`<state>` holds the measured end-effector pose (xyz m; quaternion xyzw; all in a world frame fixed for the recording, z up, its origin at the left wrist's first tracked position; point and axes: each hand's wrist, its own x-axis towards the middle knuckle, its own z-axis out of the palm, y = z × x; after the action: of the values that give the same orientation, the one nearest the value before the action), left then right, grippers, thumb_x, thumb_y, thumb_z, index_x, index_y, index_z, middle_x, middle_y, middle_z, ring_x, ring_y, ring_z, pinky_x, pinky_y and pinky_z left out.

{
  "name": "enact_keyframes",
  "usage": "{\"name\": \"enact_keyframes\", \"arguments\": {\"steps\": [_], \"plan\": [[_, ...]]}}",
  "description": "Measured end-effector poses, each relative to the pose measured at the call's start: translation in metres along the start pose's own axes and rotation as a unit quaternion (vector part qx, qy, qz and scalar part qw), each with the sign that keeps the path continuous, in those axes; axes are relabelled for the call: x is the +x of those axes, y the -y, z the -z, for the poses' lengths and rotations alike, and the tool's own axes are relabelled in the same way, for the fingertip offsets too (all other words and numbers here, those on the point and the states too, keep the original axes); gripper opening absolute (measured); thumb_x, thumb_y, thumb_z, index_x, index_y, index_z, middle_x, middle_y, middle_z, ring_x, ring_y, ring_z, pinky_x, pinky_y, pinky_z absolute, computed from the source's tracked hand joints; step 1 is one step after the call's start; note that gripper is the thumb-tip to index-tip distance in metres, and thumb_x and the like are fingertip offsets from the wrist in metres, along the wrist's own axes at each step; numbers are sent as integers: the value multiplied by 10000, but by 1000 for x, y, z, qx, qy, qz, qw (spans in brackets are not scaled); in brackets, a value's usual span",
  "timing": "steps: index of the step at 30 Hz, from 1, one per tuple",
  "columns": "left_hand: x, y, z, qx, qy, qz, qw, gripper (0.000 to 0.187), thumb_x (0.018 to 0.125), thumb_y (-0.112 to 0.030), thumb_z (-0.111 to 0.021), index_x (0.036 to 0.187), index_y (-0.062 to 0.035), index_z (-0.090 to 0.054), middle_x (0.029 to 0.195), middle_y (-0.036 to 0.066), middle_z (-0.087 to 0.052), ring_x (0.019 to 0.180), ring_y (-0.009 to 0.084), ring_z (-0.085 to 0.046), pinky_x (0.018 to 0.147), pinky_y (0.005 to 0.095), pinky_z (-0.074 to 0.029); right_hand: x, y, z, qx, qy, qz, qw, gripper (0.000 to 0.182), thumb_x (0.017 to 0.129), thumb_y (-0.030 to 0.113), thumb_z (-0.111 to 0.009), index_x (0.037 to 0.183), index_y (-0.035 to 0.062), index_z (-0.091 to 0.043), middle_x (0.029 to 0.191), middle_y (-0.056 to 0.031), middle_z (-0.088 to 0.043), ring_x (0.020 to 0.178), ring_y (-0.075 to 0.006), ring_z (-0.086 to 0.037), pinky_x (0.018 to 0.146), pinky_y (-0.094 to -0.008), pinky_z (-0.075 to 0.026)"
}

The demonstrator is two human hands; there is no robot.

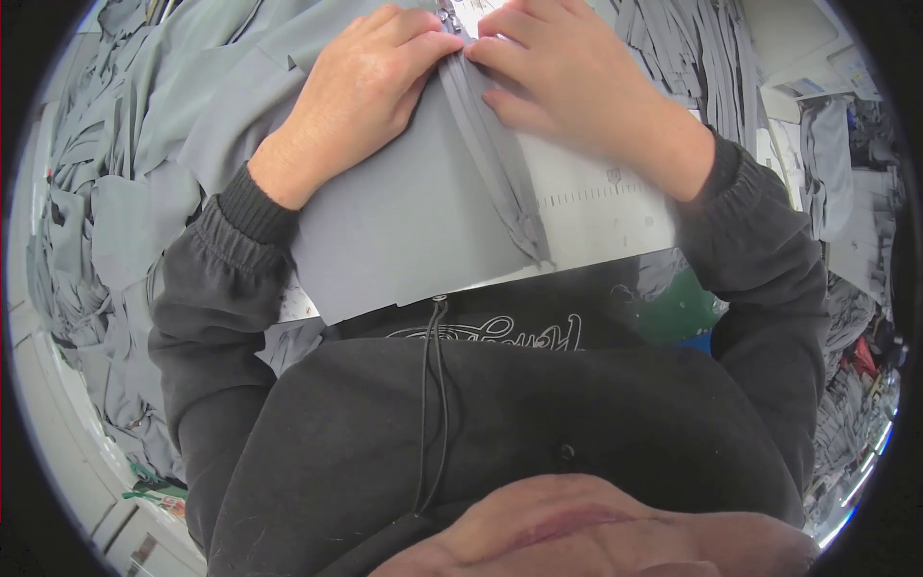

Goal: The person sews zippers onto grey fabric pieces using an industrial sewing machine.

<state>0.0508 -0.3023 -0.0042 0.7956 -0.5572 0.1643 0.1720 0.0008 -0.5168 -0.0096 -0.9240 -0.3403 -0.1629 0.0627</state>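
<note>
A flat grey fabric panel (pixel 385 212) lies over a white work surface, with a narrow folded strip (pixel 486 159) of the same grey running along its right edge. My left hand (pixel 370 82) rests on the panel, its thumb and fingers closed on the cloth near the strip's upper end. From the other side, my right hand (pixel 577 77) reaches the same spot, and its fingertips press at the strip's edge. Just beyond the fingertips is a small metal machine part (pixel 448 13), probably a presser foot, partly cut off by the top of the view.
Grey cloth (pixel 115 221) is heaped along the left, and long grey strips (pixel 697 58) hang or lie at the upper right. A printed ruler scale (pixel 596 195) marks the white surface (pixel 615 226). More grey pieces (pixel 827 163) are piled at the far right.
</note>
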Motion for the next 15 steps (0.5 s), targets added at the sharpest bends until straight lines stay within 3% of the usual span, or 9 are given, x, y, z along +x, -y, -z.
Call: {"name": "enact_keyframes", "arguments": {"steps": [5,8,11,15], "plan": [[-5,-1,-3,-39,-8,27,999,161,889,34,-524,1016,-30,-600,990,91,-586,842,272,-561,699,360,-498,-2,0,-3,4,-17,1,1000,187,745,159,-628,919,105,-585,1008,-4,-587,913,-219,-537,778,-354,-439],[-8,-4,-3,-40,-6,34,999,144,923,8,-497,1042,-21,-574,1075,112,-558,942,285,-568,764,365,-507,0,1,0,26,2,19,999,149,809,165,-584,945,104,-579,1100,34,-590,960,-218,-534,845,-367,-410],[-12,-9,-3,-34,3,50,998,179,924,30,-486,1083,10,-565,1154,144,-555,1047,314,-563,879,382,-499,1,0,-1,24,16,17,999,125,791,138,-588,911,102,-583,1088,33,-627,961,-230,-547,836,-370,-432],[-13,-12,-4,-37,16,58,997,201,941,-8,-491,1132,1,-553,1193,142,-564,1111,307,-546,895,378,-498,0,0,-1,25,27,11,999,68,785,122,-570,847,99,-554,1054,34,-637,926,-219,-543,798,-363,-440]]}}
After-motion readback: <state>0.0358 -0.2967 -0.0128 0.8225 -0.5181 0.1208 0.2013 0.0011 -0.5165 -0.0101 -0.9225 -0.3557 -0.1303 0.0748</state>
